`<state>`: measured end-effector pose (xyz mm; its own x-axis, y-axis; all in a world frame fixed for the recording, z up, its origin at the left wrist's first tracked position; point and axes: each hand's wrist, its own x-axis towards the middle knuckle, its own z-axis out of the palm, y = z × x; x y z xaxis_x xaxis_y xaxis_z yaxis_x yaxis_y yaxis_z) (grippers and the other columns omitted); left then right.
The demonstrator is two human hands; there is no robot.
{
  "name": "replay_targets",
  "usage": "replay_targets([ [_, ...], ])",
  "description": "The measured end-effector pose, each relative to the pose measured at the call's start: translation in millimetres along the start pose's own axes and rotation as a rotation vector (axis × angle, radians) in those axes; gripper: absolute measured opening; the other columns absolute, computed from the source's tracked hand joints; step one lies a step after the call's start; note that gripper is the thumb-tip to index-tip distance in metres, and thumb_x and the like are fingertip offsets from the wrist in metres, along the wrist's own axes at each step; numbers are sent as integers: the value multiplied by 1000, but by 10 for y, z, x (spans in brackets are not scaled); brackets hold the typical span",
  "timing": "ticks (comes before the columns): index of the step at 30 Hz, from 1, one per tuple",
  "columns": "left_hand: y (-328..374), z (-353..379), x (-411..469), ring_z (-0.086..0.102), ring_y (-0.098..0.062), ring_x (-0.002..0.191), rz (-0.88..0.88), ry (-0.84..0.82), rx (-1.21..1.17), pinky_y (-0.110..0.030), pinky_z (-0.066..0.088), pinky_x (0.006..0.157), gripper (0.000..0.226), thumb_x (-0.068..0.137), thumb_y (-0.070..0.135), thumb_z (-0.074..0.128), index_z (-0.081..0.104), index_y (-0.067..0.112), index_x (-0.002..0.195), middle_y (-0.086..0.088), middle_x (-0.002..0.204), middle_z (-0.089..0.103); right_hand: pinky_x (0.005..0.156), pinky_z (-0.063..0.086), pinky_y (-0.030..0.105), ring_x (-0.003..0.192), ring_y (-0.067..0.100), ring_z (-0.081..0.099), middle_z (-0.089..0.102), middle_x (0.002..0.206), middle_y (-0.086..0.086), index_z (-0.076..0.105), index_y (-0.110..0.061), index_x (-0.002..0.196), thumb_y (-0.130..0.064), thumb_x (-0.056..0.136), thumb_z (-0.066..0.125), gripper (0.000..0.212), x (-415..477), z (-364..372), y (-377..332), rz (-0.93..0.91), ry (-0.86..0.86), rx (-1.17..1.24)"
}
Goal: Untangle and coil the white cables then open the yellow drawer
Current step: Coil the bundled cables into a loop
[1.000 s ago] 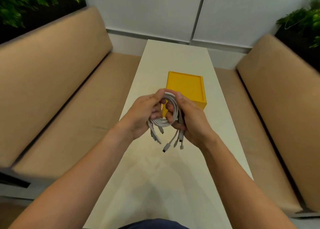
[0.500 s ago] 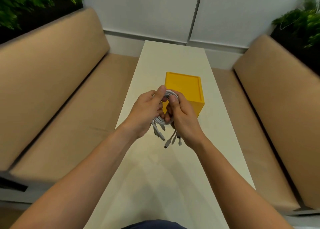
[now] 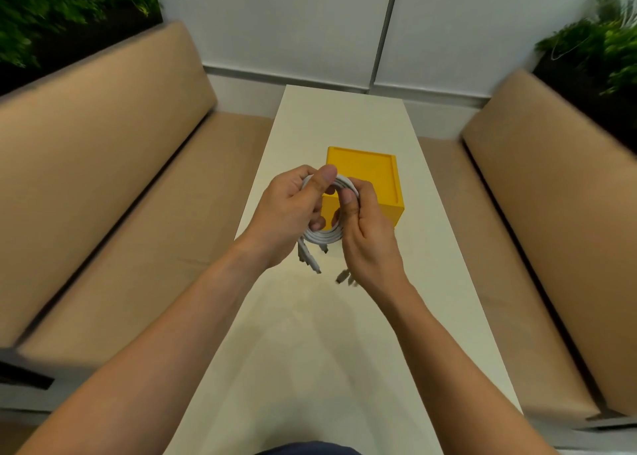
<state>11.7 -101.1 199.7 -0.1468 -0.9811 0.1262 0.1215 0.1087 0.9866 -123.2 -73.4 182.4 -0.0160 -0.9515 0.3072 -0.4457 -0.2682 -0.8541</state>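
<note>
Both hands hold a bundle of white cables wound into a loop above the table, in front of the yellow drawer box. My left hand grips the loop's left side with its thumb over the top. My right hand grips the right side, thumb pressed on the strands. Several connector ends hang loose below the coil. The yellow box stands shut on the table behind my hands; its front is mostly hidden by them.
A long white table runs away from me to the wall. Tan cushioned benches flank it on the left and on the right. Green plants stand behind each backrest.
The hands have shifted slightly left and up with the coil. The loop has been turned and opened wider between them, and the dangling connector ends swing.
</note>
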Motion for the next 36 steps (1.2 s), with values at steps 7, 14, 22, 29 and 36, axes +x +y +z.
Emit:
replay_targets([
  [7,32,-54,-61,24,-10,45,-70,55,-205,-24,33,45,34,106,34,53,59,4,91,5,55,26,67,46,23,77,6,55,58,95,-13,42,-31,148,-38,111,36,39,-106,-153,143,-57,-174,40],
  [14,154,-148,-97,23,-9,45,-73,41,-249,-23,31,45,34,105,34,52,58,3,91,4,56,24,72,38,6,87,-8,55,56,93,-32,56,-21,136,-33,109,33,38,-212,-259,332,-109,-182,-111],
  [22,62,-47,-174,23,-10,46,-81,14,-200,-25,32,45,32,104,32,55,58,3,91,4,57,26,73,42,30,97,21,49,54,117,7,66,-9,114,-28,107,48,27,-46,-259,492,-283,-166,-553],
  [29,29,43,-197,23,-9,44,-86,32,-235,-25,30,46,34,105,34,54,59,4,89,4,56,25,70,45,39,78,21,55,59,83,1,70,-11,94,-18,104,53,20,168,-210,361,-83,-125,-274],
  [36,45,-63,-208,22,-10,47,-99,4,-117,-27,30,48,33,105,33,54,61,6,87,5,57,24,83,62,30,87,23,72,71,91,11,72,-5,106,-15,106,55,20,200,-265,243,125,-76,343],
])
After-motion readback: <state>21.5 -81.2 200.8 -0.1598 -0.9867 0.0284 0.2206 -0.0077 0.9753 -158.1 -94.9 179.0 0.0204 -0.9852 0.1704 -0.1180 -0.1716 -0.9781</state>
